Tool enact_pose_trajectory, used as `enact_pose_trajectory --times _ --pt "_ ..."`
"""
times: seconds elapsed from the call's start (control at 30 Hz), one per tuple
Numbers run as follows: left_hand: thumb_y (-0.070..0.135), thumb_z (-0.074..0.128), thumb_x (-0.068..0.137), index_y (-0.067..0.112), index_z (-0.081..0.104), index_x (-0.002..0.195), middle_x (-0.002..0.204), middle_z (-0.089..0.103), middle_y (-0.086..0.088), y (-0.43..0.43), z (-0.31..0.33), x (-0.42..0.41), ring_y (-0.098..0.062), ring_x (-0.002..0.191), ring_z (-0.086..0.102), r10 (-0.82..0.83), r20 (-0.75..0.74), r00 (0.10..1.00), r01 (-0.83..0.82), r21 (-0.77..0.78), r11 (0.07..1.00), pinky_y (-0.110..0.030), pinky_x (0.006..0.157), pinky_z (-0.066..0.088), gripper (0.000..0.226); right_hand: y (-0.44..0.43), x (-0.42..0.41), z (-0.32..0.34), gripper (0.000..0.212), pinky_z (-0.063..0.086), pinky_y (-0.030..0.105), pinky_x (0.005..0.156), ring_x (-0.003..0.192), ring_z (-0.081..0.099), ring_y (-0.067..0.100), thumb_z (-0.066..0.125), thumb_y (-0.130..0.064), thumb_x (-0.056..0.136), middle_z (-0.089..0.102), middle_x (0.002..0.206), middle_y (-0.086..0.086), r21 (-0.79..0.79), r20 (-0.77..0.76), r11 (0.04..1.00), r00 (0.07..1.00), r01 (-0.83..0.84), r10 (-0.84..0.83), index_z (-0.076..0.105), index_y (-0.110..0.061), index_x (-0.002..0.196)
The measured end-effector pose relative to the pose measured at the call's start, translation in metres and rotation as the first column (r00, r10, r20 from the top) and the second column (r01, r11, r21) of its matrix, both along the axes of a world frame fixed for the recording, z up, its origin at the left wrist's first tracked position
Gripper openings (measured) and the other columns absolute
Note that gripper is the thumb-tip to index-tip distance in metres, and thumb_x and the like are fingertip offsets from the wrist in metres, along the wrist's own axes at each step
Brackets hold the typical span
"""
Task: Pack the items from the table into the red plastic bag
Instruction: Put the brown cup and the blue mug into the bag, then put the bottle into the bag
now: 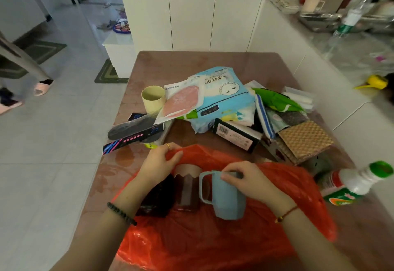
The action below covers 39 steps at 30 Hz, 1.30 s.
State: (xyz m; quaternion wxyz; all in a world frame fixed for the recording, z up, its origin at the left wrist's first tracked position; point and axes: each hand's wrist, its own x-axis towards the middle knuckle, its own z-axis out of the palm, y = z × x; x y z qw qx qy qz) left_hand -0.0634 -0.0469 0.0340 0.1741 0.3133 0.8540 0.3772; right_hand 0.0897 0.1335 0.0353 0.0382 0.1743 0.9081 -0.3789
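The red plastic bag (213,241) lies open at the near edge of the brown table (191,61). My left hand (158,163) grips the bag's far rim and lifts it. My right hand (247,182) holds a blue mug (226,200) by its rim, over the bag's mouth, handle to the left. Inside the bag sit a brownish cup (187,187) and a dark packet (155,198).
Beyond the bag lie a yellow-green cup (153,99), a pink mask pack (181,102), a blue wipes pack (226,98), black boxes (136,131), a barcoded box (234,137), a green packet (275,100) and woven cloths (304,139). A green-capped bottle (358,183) lies at right.
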Motion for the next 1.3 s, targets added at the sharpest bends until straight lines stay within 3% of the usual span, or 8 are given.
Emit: enact_pose_trajectory --times 0.27,0.4,0.53,0.63,0.73,0.8,0.97,1.3 --pt "0.025 0.059 0.086 0.024 0.063 0.1 0.096 0.066 0.0 -0.005 0.0 0.012 -0.018 0.09 0.061 0.029 -0.147 0.989 -0.036 -0.048 0.998 -0.033 0.083 0.049 0.015 -0.024 0.014 -0.031 0.055 0.032 0.029 0.105 0.124 0.036 0.016 0.068 -0.034 0.078 0.036 0.129 -0.002 -0.02 -0.183 0.923 0.906 0.385 -0.382 0.046 -0.023 0.127" --pt "0.038 0.05 0.078 0.022 0.062 0.107 0.108 0.063 -0.002 0.003 -0.001 0.029 -0.02 0.102 0.059 -0.049 -0.382 0.923 0.046 -0.016 0.999 -0.033 0.09 0.045 0.035 -0.045 0.046 -0.046 0.087 0.026 0.024 0.105 0.128 0.026 0.01 0.07 -0.036 0.076 0.019 0.143 -0.004 -0.143 -0.069 0.935 0.939 0.325 -0.337 0.016 -0.028 0.144" --pt "0.039 0.046 0.078 0.023 0.061 0.11 0.11 0.061 -0.001 0.031 -0.003 0.061 -0.021 0.107 0.056 -0.222 -0.375 0.9 0.216 -0.058 0.975 -0.037 0.093 0.044 0.039 -0.039 0.053 -0.049 0.067 0.028 0.022 0.108 0.127 0.032 0.005 0.061 -0.032 0.085 0.032 0.14 -0.007 -0.167 -0.113 0.948 0.95 0.272 -0.292 0.028 -0.019 0.143" --pt "0.041 0.047 0.082 0.027 0.055 0.118 0.119 0.056 0.003 0.057 -0.004 0.087 -0.015 0.113 0.051 -0.323 -0.302 0.897 0.329 -0.032 0.944 -0.029 0.097 0.039 0.039 -0.014 0.069 -0.021 0.027 0.048 0.029 0.092 0.104 0.057 0.007 0.065 -0.016 0.083 0.059 0.11 -0.006 -0.128 -0.462 0.829 0.707 0.544 -0.535 0.062 -0.018 0.11" --pt "0.034 0.056 0.087 0.027 0.048 0.126 0.128 0.051 0.005 0.09 -0.004 0.113 -0.01 0.119 0.046 -0.377 -0.158 0.913 0.387 0.036 0.921 -0.019 0.1 0.032 0.04 0.032 0.109 0.006 0.04 0.043 0.031 0.094 0.108 0.05 0.016 0.067 -0.009 0.079 0.051 0.113 0.002 -0.219 -0.64 0.483 0.249 0.848 -0.727 0.053 -0.013 0.117" --pt "0.032 0.057 0.087 0.026 0.045 0.13 0.132 0.049 0.005 0.114 -0.004 0.131 -0.01 0.123 0.044 -0.417 -0.075 0.906 0.423 0.09 0.902 -0.019 0.103 0.031 0.045 0.067 0.136 0.011 0.06 0.038 0.037 0.101 0.119 0.043 0.024 0.069 -0.015 0.077 0.043 0.13 0.011 -0.278 -0.582 0.298 0.086 0.913 -0.809 0.04 -0.011 0.13" --pt "0.027 0.059 0.086 0.019 0.038 0.136 0.139 0.045 0.001 0.175 -0.009 0.173 -0.009 0.129 0.039 -0.501 0.063 0.863 0.49 0.13 0.862 -0.011 0.103 0.023 0.055 0.13 0.16 -0.014 0.073 0.036 0.042 0.107 0.128 0.043 0.028 0.072 -0.018 0.077 0.044 0.14 0.013 -0.262 -0.292 0.359 0.281 0.896 -0.914 0.032 -0.013 0.138" --pt "0.022 0.065 0.081 0.013 0.029 0.14 0.142 0.041 -0.003 0.227 -0.008 0.219 -0.003 0.126 0.035 -0.541 0.198 0.818 0.502 0.217 0.837 -0.012 0.102 0.028 0.07 0.134 0.163 -0.017 0.04 0.04 0.025 0.083 0.103 0.058 0.017 0.07 -0.017 0.077 0.064 0.106 0.003 -0.207 -0.422 0.528 0.411 0.824 -0.808 0.057 -0.015 0.115"
